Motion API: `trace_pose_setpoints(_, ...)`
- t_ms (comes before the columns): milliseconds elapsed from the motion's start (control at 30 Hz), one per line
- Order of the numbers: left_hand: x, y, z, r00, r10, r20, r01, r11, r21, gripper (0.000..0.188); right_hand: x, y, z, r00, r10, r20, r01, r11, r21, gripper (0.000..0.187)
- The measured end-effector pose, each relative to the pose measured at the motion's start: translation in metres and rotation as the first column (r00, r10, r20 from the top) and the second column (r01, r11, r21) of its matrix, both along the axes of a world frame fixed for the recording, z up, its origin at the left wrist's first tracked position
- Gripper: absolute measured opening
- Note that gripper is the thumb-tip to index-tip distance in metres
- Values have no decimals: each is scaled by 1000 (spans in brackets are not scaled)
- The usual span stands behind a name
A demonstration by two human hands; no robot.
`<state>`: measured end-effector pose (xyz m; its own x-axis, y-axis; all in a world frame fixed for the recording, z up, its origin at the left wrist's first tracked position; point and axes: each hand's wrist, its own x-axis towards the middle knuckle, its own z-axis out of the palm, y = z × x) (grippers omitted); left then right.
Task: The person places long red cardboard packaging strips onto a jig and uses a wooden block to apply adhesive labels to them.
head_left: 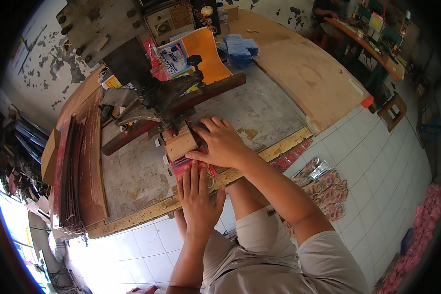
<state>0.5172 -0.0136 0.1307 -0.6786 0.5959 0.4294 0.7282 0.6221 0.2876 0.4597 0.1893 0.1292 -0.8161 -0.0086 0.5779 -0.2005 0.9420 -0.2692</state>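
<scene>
A small wooden block (182, 146) lies on a pink printed sheet (180, 166) near the front edge of the grey worktop, under the head of a dark metal press (157, 98). My right hand (224, 142) is curved round the block's right side, its thumb along the near edge and its fingertips beyond. Fingers stretched forward, my left hand (197, 193) rests flat on the near part of the sheet and hides some of it. Tiny white pieces (158, 142) lie left of the block.
The press's long red-edged bar (210, 93) spans the grey worktop (137, 183). Long boards (81, 166) are stacked at left; blue packets (240, 49) and an orange sheet (206, 54) lie behind. Printed packages (328, 191) cover floor tiles at right. Another person (328, 9) sits far right.
</scene>
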Motion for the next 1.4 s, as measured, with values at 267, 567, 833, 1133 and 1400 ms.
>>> trace_pose_setpoints(267,0,0,0,1000,2,4,-2,1000,-11,69,0,-2,1,1000,-19,-13,19,1000,7,83)
trace_pose_setpoints(567,-1,-1,0,1000,-1,1,1,1000,-18,69,2,-3,4,1000,-21,10,21,1000,7,84)
trace_pose_setpoints(833,-1,0,1,1000,-7,1,7,1000,-6,68,2,-1,2,1000,-21,-1,21,1000,6,86)
trace_pose_setpoints(1133,0,-2,2,1000,-7,6,7,1000,0,68,5,-2,8,1000,10,10,-9,997,-76,83)
trace_pose_setpoints(1400,-3,-2,-4,1000,-20,-13,21,999,33,68,4,0,7,1000,18,6,-18,999,-37,84)
